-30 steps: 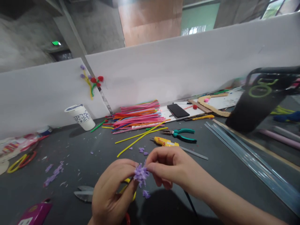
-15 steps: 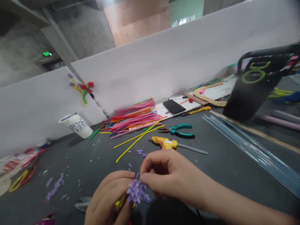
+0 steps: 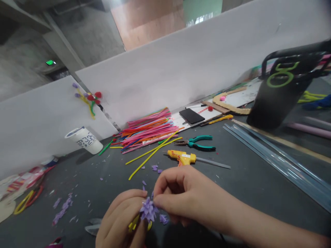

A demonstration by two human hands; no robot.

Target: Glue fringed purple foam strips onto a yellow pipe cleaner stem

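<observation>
left hand: curled, gripping purple flower | right hand: pinched at its edge

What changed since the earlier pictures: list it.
Left hand, right hand and purple flower shifted slightly left and toward the wearer, uncovering more of the yellow glue gun. The left hand still holds the flower; nothing was visibly let go. The pliers lie unmoved.

Two hands, one held flower, one glue gun
</observation>
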